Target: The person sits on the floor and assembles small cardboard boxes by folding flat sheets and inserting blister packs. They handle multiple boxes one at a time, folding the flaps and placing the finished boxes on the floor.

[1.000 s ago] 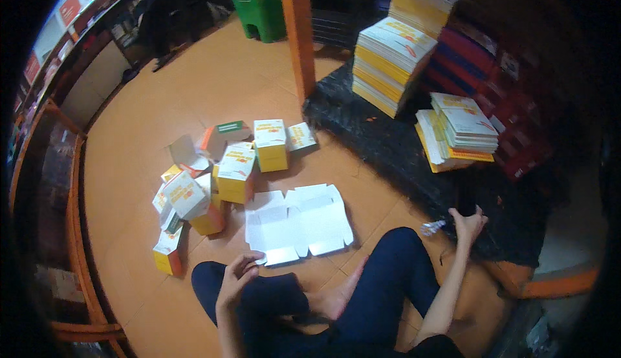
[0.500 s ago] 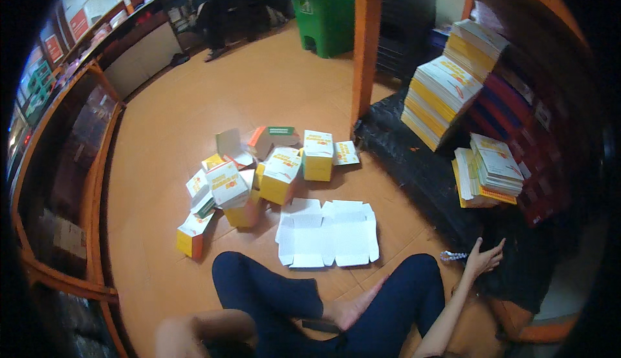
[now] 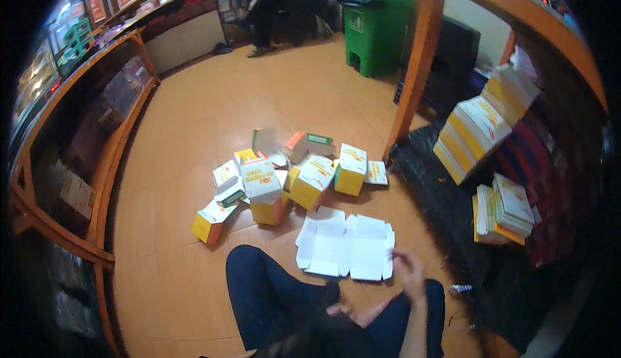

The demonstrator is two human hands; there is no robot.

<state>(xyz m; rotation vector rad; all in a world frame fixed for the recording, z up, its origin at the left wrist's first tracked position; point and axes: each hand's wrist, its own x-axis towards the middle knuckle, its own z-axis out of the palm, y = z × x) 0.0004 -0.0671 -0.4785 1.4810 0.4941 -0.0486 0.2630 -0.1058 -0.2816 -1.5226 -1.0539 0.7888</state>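
Observation:
My right hand (image 3: 409, 275) is over the floor by my right knee, its fingers apart and holding nothing I can see. Its fingertips come up to the right edge of a flat, unfolded white carton blank (image 3: 346, 245); whether they touch it I cannot tell. The blank lies plain side up in front of my crossed legs. Beyond it and to the left sits a cluster of folded white, yellow and orange boxes, among them an upright box (image 3: 265, 193) and another box (image 3: 312, 182). My left hand does not show.
Stacks of flat printed cartons (image 3: 475, 128) and a smaller pile (image 3: 504, 209) rest on a black-covered surface (image 3: 446, 202) at right. An orange post (image 3: 417, 60) stands there. A green bin (image 3: 375, 34) and a dark-clothed person (image 3: 284, 8) are at the back. Orange-framed shelving (image 3: 123, 157) runs along the left.
My right hand has come left from beside the black-covered surface to the carton blank's right edge. My left forearm has dropped out of view. The view has turned, shifting the scene.

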